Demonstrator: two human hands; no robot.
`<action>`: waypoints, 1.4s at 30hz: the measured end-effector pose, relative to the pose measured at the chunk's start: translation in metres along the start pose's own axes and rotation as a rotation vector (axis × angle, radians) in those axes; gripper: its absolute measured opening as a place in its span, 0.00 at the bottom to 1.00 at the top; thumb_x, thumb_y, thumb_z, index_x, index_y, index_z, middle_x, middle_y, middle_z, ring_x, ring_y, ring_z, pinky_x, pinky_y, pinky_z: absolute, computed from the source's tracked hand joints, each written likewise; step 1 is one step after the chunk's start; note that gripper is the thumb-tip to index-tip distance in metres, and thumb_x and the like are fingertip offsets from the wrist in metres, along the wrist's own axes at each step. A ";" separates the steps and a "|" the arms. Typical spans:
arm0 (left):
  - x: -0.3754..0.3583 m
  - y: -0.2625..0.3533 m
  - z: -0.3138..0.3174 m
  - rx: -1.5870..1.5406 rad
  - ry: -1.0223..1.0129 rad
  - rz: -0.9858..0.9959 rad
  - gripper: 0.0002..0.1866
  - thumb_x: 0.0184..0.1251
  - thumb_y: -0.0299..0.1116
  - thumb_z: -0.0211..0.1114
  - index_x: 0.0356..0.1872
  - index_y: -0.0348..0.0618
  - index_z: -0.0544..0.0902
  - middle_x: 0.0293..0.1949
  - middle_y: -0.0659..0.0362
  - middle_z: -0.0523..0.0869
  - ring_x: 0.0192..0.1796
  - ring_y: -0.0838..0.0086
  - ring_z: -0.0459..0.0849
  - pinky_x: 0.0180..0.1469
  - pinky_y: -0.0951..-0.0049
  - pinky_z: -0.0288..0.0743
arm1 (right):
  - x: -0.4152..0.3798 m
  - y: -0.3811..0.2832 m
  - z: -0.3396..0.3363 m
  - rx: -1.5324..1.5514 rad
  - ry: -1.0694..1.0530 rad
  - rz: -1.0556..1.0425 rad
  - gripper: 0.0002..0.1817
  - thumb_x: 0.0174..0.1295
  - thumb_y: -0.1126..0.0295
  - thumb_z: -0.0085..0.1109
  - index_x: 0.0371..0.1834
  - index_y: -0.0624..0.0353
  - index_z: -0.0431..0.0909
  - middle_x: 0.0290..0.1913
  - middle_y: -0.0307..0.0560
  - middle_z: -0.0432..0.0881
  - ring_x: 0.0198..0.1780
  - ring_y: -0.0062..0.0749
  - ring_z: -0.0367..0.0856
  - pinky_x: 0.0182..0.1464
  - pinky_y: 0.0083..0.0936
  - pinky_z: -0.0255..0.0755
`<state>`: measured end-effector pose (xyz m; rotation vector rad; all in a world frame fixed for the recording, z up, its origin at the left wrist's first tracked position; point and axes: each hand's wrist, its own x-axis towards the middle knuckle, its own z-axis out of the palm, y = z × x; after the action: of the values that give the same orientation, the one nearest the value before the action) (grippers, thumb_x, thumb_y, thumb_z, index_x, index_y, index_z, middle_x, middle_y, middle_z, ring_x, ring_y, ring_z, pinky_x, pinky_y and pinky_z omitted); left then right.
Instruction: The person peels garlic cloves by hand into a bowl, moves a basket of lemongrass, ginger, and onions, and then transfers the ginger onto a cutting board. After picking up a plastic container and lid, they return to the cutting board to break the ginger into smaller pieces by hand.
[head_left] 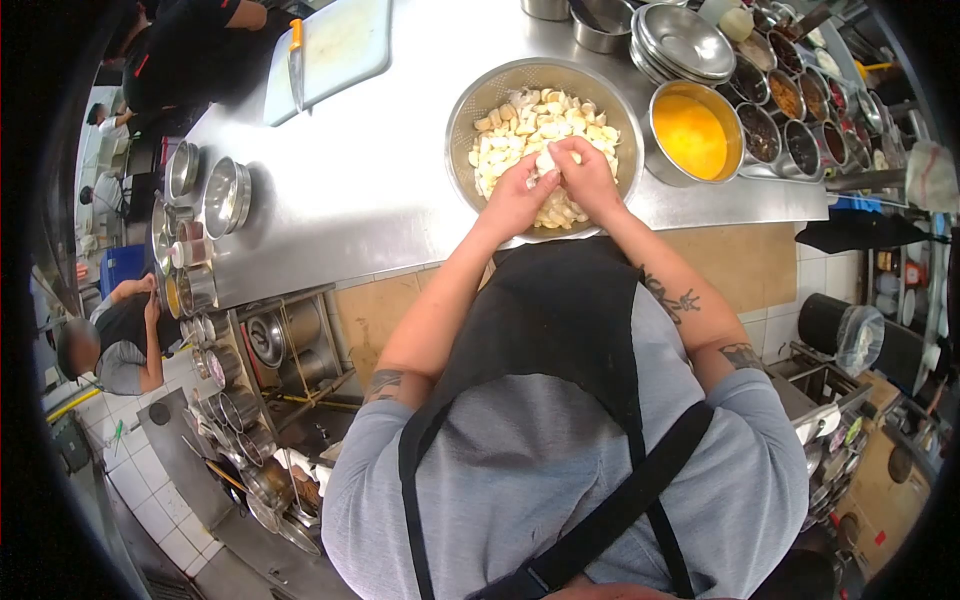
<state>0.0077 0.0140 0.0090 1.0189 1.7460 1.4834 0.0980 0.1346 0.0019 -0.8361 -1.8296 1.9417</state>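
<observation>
Fingertips first: left hand (516,200) and right hand (592,182) meet, both pinching a pale garlic clove (546,162) between thumbs and fingers; I can't tell which grips harder. Clove sits just above a heap of garlic cloves (520,125), which I see filling much of a perforated steel colander (462,145). Colander's on the steel counter (380,180), near edge, right in front of the black apron (540,310). Just right of it: steel pot (691,132) of yellow liquid. Behind the pot, stacked steel bowls (690,42); farther right, ingredient tins (785,95). Over left, well apart, I get a white cutting board (345,50) with an orange-handled knife (296,70) lying on it, plus nested bowls (226,197). Co-worker in grey (122,352) far left, hands together.
</observation>
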 end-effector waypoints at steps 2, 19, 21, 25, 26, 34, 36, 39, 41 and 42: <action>-0.002 0.004 -0.002 -0.090 -0.052 -0.110 0.15 0.79 0.42 0.56 0.55 0.44 0.77 0.30 0.69 0.77 0.27 0.88 0.69 0.28 0.83 0.63 | 0.001 0.000 -0.001 -0.072 -0.043 0.014 0.19 0.73 0.56 0.53 0.40 0.64 0.80 0.29 0.42 0.82 0.33 0.21 0.77 0.36 0.25 0.72; -0.005 0.003 -0.003 0.112 -0.145 -0.113 0.18 0.80 0.41 0.52 0.59 0.38 0.73 0.47 0.54 0.84 0.49 0.71 0.80 0.56 0.69 0.72 | 0.001 0.002 -0.002 -0.118 -0.085 0.009 0.18 0.72 0.59 0.52 0.37 0.65 0.81 0.24 0.39 0.79 0.30 0.18 0.74 0.34 0.22 0.69; -0.006 0.006 -0.004 0.104 -0.172 -0.112 0.19 0.80 0.41 0.52 0.61 0.37 0.73 0.49 0.52 0.84 0.51 0.70 0.80 0.59 0.68 0.71 | 0.005 0.010 -0.004 -0.094 -0.122 0.018 0.18 0.73 0.59 0.51 0.37 0.64 0.82 0.23 0.39 0.78 0.29 0.19 0.74 0.34 0.23 0.69; -0.005 0.009 -0.008 0.072 -0.198 -0.192 0.20 0.80 0.40 0.53 0.63 0.37 0.72 0.51 0.53 0.83 0.52 0.73 0.79 0.58 0.71 0.71 | 0.006 0.019 -0.004 -0.051 -0.095 0.012 0.19 0.73 0.58 0.50 0.39 0.65 0.81 0.22 0.40 0.77 0.29 0.20 0.74 0.33 0.24 0.69; -0.004 0.008 -0.007 0.051 -0.188 -0.198 0.21 0.80 0.40 0.53 0.63 0.37 0.71 0.51 0.54 0.83 0.52 0.74 0.79 0.58 0.72 0.71 | 0.006 0.020 -0.003 -0.044 -0.067 -0.022 0.19 0.74 0.58 0.50 0.39 0.65 0.81 0.22 0.40 0.77 0.28 0.20 0.74 0.33 0.24 0.69; -0.002 0.008 0.000 -0.109 -0.093 -0.180 0.21 0.75 0.37 0.62 0.62 0.37 0.73 0.49 0.60 0.81 0.48 0.80 0.77 0.52 0.78 0.72 | 0.006 0.012 -0.009 0.109 -0.110 0.197 0.18 0.70 0.55 0.58 0.42 0.62 0.82 0.30 0.42 0.82 0.31 0.18 0.77 0.34 0.19 0.70; -0.002 0.012 -0.001 -0.071 -0.082 -0.231 0.20 0.72 0.35 0.64 0.60 0.37 0.74 0.48 0.60 0.82 0.46 0.81 0.77 0.49 0.78 0.73 | 0.004 0.002 -0.005 0.019 -0.109 0.144 0.19 0.67 0.54 0.63 0.40 0.62 0.82 0.31 0.42 0.84 0.33 0.19 0.79 0.36 0.19 0.72; -0.003 0.014 -0.002 0.064 -0.045 -0.241 0.18 0.68 0.32 0.66 0.55 0.36 0.78 0.44 0.61 0.83 0.42 0.83 0.76 0.43 0.78 0.72 | 0.000 -0.006 -0.001 -0.080 -0.092 -0.006 0.20 0.63 0.54 0.67 0.38 0.63 0.83 0.31 0.43 0.85 0.35 0.20 0.80 0.40 0.20 0.74; -0.004 0.013 -0.001 0.099 -0.027 -0.180 0.15 0.65 0.32 0.67 0.51 0.36 0.80 0.40 0.62 0.83 0.38 0.84 0.76 0.39 0.78 0.72 | -0.001 -0.006 -0.001 -0.125 -0.111 -0.033 0.19 0.62 0.55 0.68 0.38 0.63 0.83 0.32 0.44 0.86 0.37 0.21 0.81 0.42 0.21 0.75; -0.004 0.015 -0.001 0.117 -0.018 -0.184 0.15 0.65 0.31 0.67 0.49 0.36 0.81 0.38 0.63 0.83 0.36 0.84 0.75 0.37 0.79 0.71 | 0.000 -0.006 -0.004 -0.143 -0.138 0.002 0.18 0.63 0.56 0.67 0.38 0.64 0.83 0.33 0.44 0.86 0.37 0.21 0.81 0.43 0.21 0.75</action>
<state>0.0114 0.0110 0.0241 0.8993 1.8775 1.2671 0.0997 0.1386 0.0074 -0.7628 -2.0686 1.9313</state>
